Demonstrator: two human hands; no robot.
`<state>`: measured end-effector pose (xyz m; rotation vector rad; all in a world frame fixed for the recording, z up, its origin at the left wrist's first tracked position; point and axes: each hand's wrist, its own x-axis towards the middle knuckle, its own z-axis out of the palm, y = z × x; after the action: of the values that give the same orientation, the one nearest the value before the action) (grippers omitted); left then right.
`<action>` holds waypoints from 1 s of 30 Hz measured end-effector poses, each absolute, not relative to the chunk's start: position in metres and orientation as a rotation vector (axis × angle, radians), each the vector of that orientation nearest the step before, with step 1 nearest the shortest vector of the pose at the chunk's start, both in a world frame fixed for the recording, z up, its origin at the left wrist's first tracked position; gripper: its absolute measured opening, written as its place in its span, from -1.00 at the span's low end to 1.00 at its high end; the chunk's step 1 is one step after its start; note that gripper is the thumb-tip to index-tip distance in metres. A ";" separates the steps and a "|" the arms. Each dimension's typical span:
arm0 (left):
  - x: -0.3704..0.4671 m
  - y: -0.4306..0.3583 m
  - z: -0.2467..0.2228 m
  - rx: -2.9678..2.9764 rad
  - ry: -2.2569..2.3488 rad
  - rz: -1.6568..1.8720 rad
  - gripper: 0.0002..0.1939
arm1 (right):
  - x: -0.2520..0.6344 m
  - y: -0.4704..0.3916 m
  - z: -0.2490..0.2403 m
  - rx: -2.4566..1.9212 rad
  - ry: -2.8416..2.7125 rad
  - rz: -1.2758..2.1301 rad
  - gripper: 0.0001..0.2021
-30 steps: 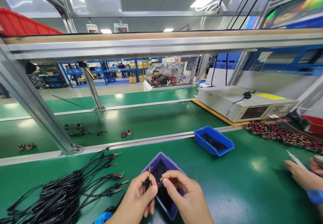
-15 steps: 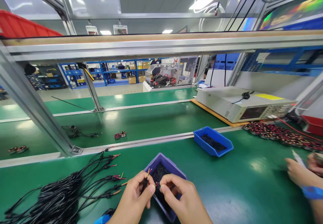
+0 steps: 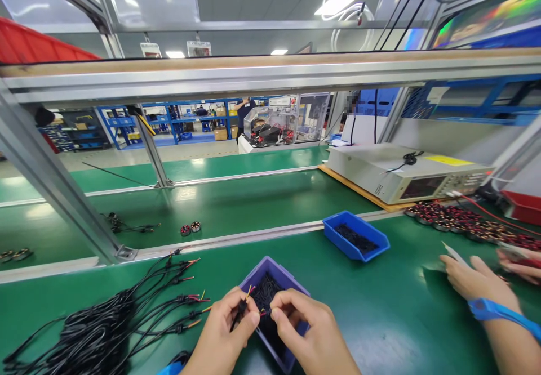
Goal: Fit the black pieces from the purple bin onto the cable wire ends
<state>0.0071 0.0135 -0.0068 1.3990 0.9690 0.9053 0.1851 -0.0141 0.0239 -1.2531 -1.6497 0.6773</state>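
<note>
My left hand [image 3: 230,324] pinches a black cable [image 3: 239,311] near its end, where short yellow and red wires [image 3: 249,291] stick out. Close beside it, my right hand [image 3: 302,324] has thumb and forefinger pressed together by another of the coloured wire tips [image 3: 262,312]. What sits between those right fingertips is too small to make out. Beneath both hands is a purple bin [image 3: 247,278] of short black tube-like pieces [image 3: 267,289]. A pile of black cables [image 3: 97,327] with bared coloured ends lies left of my hands.
A blue bin [image 3: 367,254] of black pieces stands ahead to the right. Round copper-wound parts [image 3: 460,223] lie near a grey instrument [image 3: 406,172]. At right, a co-worker's hand [image 3: 473,279] holds a white pen-like tool [image 3: 454,254]. A metal post [image 3: 63,166] rises at left.
The co-worker's hands have moved left over the table. Two small round parts and a cable on the far strip have shifted left. A person has appeared in the background. My hands barely differ.
</note>
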 end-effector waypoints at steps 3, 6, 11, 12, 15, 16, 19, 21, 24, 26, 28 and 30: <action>0.011 0.012 -0.005 1.398 1.050 1.036 -0.59 | 0.183 -0.014 0.022 -1.252 -1.673 0.661 -0.84; 0.013 0.010 -0.005 1.338 1.070 1.060 -0.56 | 0.180 -0.014 0.018 -1.251 -1.626 0.697 -0.84; 0.013 0.010 -0.006 1.273 0.980 0.928 -0.54 | 0.176 -0.013 0.012 -1.241 -1.466 0.744 -0.85; 0.013 0.010 -0.007 1.267 0.968 0.924 -0.54 | 0.175 -0.013 0.012 -1.238 -1.451 0.743 -0.85; 0.013 0.010 -0.007 1.239 0.954 0.912 -0.53 | 0.173 -0.014 0.010 -1.237 -1.456 0.723 -0.85; 0.014 0.009 -0.007 1.229 0.952 0.907 -0.53 | 0.173 -0.014 0.009 -1.240 -1.466 0.710 -0.85; 0.014 0.009 -0.005 1.206 0.953 0.903 -0.51 | 0.174 -0.016 0.010 -1.253 -1.487 0.660 -0.86; 0.014 0.009 -0.003 1.192 0.961 0.908 -0.51 | 0.176 -0.016 0.012 -1.258 -1.495 0.642 -0.86; 0.013 0.009 -0.001 1.168 0.976 0.906 -0.50 | 0.180 -0.017 0.013 -1.258 -1.512 0.626 -0.88; 0.013 0.009 -0.001 1.159 0.980 0.897 -0.50 | 0.181 -0.017 0.013 -1.254 -1.526 0.612 -0.88; 0.013 0.009 -0.002 1.156 0.978 0.893 -0.51 | 0.181 -0.017 0.012 -1.253 -1.536 0.608 -0.88; 0.013 0.009 -0.003 1.155 0.977 0.898 -0.51 | 0.179 -0.016 0.010 -1.258 -1.532 0.623 -0.87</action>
<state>0.0127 0.0090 -0.0030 1.1545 0.9770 0.8980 0.1795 -0.0161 0.0104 -1.2576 -1.5324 0.6225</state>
